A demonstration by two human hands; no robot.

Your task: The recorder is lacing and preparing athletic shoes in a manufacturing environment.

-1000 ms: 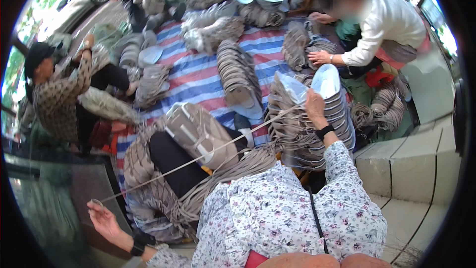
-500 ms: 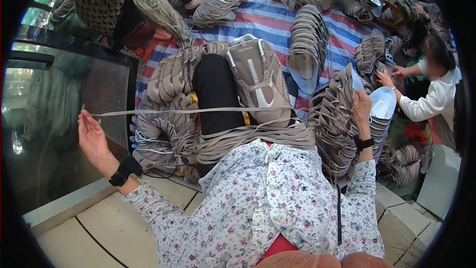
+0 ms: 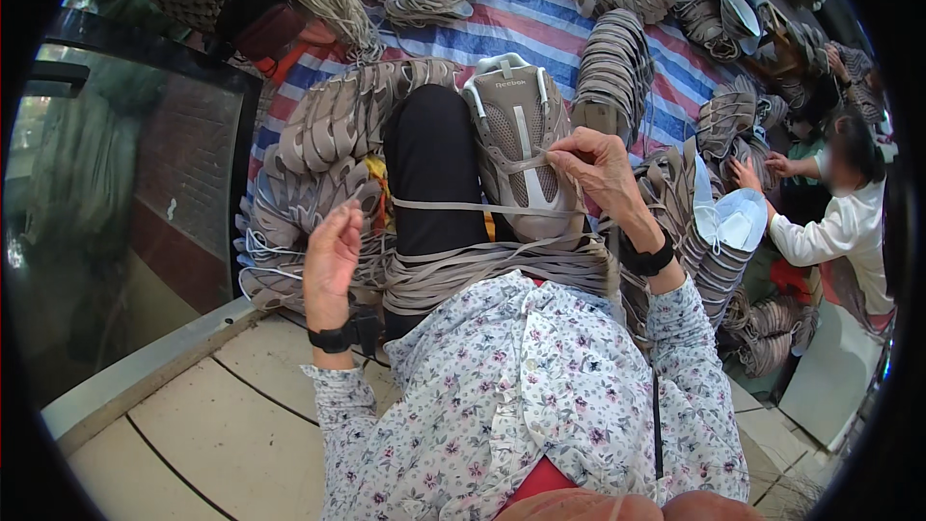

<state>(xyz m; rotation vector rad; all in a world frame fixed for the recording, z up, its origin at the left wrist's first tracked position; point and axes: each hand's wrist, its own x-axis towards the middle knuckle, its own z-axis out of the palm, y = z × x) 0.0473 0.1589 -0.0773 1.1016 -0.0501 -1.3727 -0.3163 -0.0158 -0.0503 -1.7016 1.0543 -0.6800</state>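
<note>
A taupe shoe upper [image 3: 521, 154] with mesh and white trim lies over my right thigh, its toe toward me. My right hand [image 3: 600, 174] pinches a thin flat shoelace at the shoe's eyelets, fingertips close to the tongue strip. Left of my dark-clad knee, my left hand [image 3: 334, 246] is raised with its fingertips pressed together on what looks like a lace tip. A taupe shoelace [image 3: 439, 205] crosses the knee to the shoe. On my lap lies a loose bundle of taupe laces [image 3: 463, 275].
Stacked shoe uppers [image 3: 338, 116] stand left of my knee, and more uppers [image 3: 612, 68] lie ahead on a striped sheet [image 3: 526, 5]. A glass door [image 3: 125, 203] borders the left. At the right a co-worker in a white sleeve [image 3: 820, 227] handles uppers.
My left hand has come in from far left toward the knee, and the lace stretched from it has slackened. My right hand has moved left onto the shoe's eyelets.
</note>
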